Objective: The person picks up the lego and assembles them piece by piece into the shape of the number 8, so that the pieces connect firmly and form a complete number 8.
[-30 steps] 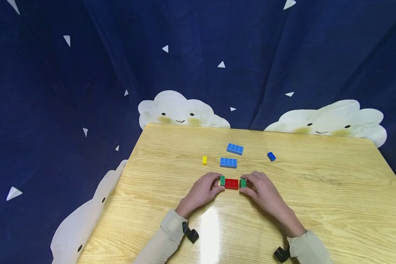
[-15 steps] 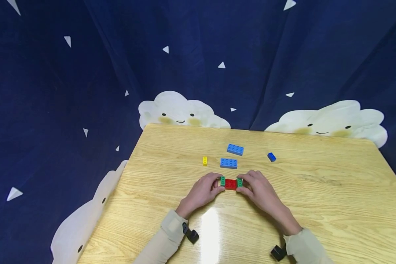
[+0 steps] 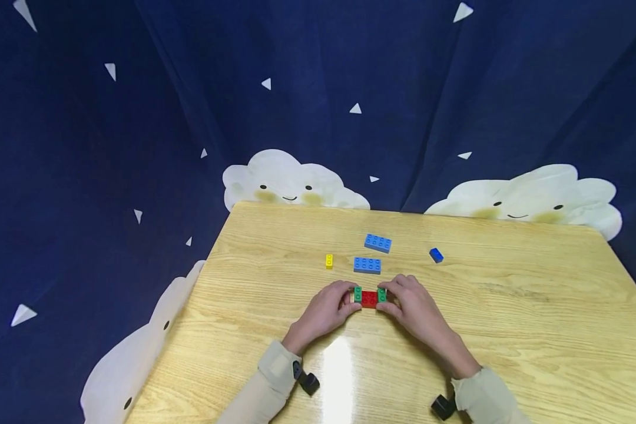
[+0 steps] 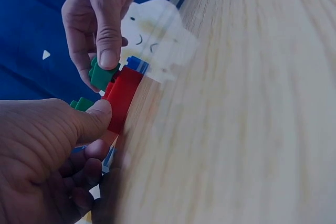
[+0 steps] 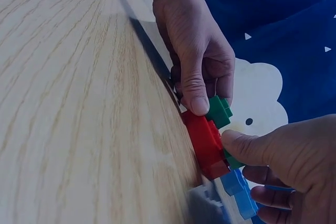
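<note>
Left hand (image 3: 327,309): grasping the left green (image 3: 357,294) between thumb and fingers, at the left end of the red brick (image 3: 369,299).
Right hand (image 3: 418,312): pinching the right green (image 3: 382,295), thumb on its near edge and fingertips at its far edge, over the red brick's right end.
Red brick: down on the counter (image 3: 509,282), studs up, between the two hands.
Red's long axis: left to right, so it runs from one hand toward the other.
Nearer hand: I see no clear winner; red lies to the right of the left hand and to the left of the right hand, close by both.
Greens: each runs front to back, about crosswise to red, and both wrist views put them on red's stud side.
Relation I would watch: the right green's fit over red's end studs. I judge the sideways placing close; the right hand hides too much for me to tell whether it is fully seated, and I cannot settle that for the left green either.
Beyond red: the near blue (image 3: 367,265), apart from it and roughly parallel; past that the far blue (image 3: 378,242), slightly skewed.
Off to the sides: the yellow (image 3: 329,261) left of the near blue, the small blue (image 3: 436,255) well to the right, angled.
</note>
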{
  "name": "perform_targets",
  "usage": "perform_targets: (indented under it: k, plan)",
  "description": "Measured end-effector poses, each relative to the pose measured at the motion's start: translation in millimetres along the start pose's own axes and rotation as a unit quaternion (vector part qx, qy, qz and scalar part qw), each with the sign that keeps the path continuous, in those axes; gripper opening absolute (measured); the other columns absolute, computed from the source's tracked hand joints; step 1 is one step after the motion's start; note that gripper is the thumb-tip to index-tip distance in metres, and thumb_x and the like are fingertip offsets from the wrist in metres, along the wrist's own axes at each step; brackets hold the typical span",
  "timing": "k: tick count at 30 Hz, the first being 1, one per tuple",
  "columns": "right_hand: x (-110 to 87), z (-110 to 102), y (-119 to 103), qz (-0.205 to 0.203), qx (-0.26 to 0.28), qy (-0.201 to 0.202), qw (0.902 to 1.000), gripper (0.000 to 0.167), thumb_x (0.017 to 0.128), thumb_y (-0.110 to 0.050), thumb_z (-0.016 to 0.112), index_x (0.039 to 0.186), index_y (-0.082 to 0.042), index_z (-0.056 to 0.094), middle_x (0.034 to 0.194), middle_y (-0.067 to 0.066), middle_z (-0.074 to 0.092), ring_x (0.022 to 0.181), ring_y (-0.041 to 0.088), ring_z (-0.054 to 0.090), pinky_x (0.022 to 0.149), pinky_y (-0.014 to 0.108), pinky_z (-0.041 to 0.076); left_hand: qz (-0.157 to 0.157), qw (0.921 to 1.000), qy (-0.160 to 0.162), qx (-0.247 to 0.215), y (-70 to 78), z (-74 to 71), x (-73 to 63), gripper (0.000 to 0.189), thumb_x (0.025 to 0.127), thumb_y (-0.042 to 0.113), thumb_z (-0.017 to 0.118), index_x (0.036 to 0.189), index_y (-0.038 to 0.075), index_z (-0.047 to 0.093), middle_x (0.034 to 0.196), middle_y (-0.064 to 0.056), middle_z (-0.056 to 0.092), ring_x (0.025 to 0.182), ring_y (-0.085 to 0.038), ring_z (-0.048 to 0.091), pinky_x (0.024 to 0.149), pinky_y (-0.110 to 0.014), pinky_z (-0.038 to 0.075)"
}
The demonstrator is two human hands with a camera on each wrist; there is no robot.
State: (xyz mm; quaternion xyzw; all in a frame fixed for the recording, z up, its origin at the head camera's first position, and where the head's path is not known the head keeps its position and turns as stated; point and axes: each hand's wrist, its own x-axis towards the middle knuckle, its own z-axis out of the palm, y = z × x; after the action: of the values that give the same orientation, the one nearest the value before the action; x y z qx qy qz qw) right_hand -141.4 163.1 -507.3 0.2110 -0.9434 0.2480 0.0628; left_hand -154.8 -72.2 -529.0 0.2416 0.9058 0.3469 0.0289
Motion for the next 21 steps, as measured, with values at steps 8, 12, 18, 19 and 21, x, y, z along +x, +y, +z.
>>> perform_targets:
  k: [8,12,18,19,21]
  plan:
    - [0.7,-0.2,-1.6,-0.005,-0.007,0.003,1.0000,0.038,0.087,-0.026,0.087,0.117,-0.006,0.077,0.091,0.000,0.061,0.086,0.018,0.048,0.074,0.035,0.042,-0.002,1.0000,0.001,-0.002,0.7,0.1,-0.6,0.041,0.097,0.029,0.077,0.130,0.006,0.068,0.088,0.003,0.059,0.074,-0.005,0.050,0.066,-0.022,0.043]
    - [1.8,-0.5,-2.2,-0.006,-0.010,0.003,0.9999,0.038,0.087,-0.027,0.087,0.117,-0.005,0.077,0.091,0.000,0.061,0.085,0.018,0.048,0.073,0.034,0.041,-0.004,1.0000,0.001,0.001,0.3,0.6,-0.5,0.041,0.097,0.030,0.077,0.130,0.006,0.068,0.089,0.002,0.060,0.074,-0.005,0.050,0.066,-0.022,0.043]
    - [3.3,-2.4,-4.1,-0.004,-0.012,0.006,0.9999,0.039,0.085,-0.025,0.088,0.116,-0.004,0.078,0.088,0.001,0.062,0.082,0.017,0.047,0.070,0.033,0.040,-0.004,1.0000,0.002,0.002,-0.6,1.7,0.0,0.041,0.097,0.031,0.076,0.130,0.007,0.068,0.089,0.004,0.059,0.074,-0.004,0.050,0.065,-0.021,0.042]
    - [3.5,-2.7,-4.4,-0.006,-0.014,0.006,0.9999,0.038,0.085,-0.025,0.089,0.115,-0.004,0.078,0.088,0.001,0.062,0.082,0.017,0.046,0.070,0.032,0.040,-0.004,1.0000,0.002,0.002,-0.8,1.8,0.0,0.041,0.097,0.031,0.077,0.130,0.007,0.068,0.089,0.004,0.059,0.074,-0.004,0.050,0.065,-0.021,0.042]
    - [4.0,-3.2,-4.9,-0.012,-0.016,0.008,0.9998,0.038,0.084,-0.024,0.089,0.114,-0.003,0.079,0.087,0.001,0.062,0.081,0.017,0.046,0.069,0.032,0.040,-0.004,1.0000,0.003,0.002,-0.9,2.1,0.0,0.041,0.097,0.030,0.077,0.130,0.007,0.068,0.089,0.004,0.059,0.074,-0.005,0.050,0.065,-0.021,0.042]
